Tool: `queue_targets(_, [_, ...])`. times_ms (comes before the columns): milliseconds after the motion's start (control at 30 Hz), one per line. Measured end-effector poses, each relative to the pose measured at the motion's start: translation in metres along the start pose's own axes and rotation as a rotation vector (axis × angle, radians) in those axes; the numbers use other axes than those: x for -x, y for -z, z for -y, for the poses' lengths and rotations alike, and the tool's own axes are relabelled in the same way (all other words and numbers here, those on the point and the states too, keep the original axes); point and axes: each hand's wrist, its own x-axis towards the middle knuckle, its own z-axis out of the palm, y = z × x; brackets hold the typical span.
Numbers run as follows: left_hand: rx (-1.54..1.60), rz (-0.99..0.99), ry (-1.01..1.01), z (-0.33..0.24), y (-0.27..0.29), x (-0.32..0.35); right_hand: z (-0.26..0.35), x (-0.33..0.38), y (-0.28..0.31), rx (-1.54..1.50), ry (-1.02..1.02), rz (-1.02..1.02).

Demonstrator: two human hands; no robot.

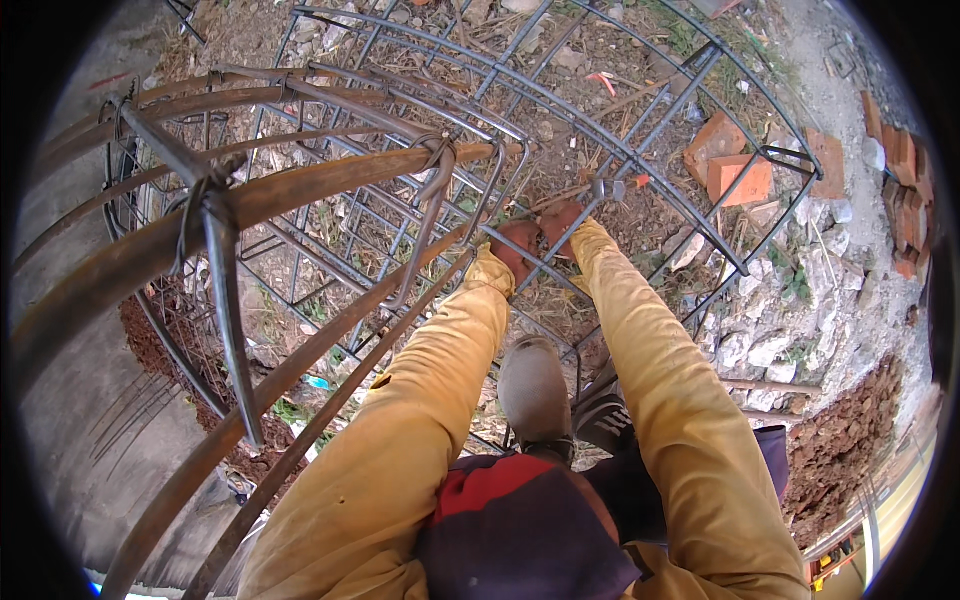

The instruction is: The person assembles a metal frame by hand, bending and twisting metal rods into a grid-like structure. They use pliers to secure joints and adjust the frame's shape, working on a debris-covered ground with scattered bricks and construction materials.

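My left hand [516, 247] is down among thin steel bars, its fingers curled closed near the ends of the rusty rebar cage. My right hand [561, 226] is right beside it, also closed, close to a bar of the grey rebar frame [640, 160]. What either hand grips is hidden at this size. Just beyond the right hand shows a short metal piece [607, 189], like a tool head; I cannot tell whether it is held. Thick rusty rebar [300, 185] with bent stirrups [225, 270] tied on by wire runs along my left.
Orange bricks [740, 180] lie at the right, with a brick stack [903, 200] farther off. White rubble [770, 340] and reddish soil [845, 440] cover the right side. My boot [535, 390] stands between bars. A grey concrete surface [120, 470] is at the left.
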Motion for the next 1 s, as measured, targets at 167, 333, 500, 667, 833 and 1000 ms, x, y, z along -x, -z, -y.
queue_targets(167, [0.611,-0.086,0.213,0.022,0.001,-0.001,-0.022,-0.02,-0.032,0.278,0.198,0.085])
queue_targets(333, [0.578,-0.111,0.064,0.044,0.018,0.003,0.031,-0.015,0.006,0.612,0.215,0.433])
queue_targets(500, [1.185,-0.302,0.337,-0.012,-0.011,0.004,-0.008,-0.017,-0.031,0.532,0.179,0.182])
queue_targets(667, [0.664,-0.202,0.163,-0.026,-0.015,0.019,0.014,-0.005,0.0,-0.125,0.071,0.312])
queue_targets(833, [0.228,-0.144,0.072,-0.036,-0.015,0.034,0.012,0.012,0.026,-0.869,-0.147,0.424])
queue_targets(1000, [0.013,-0.009,-0.121,-0.032,-0.015,0.04,0.021,-0.003,0.019,-1.307,-0.606,0.395])
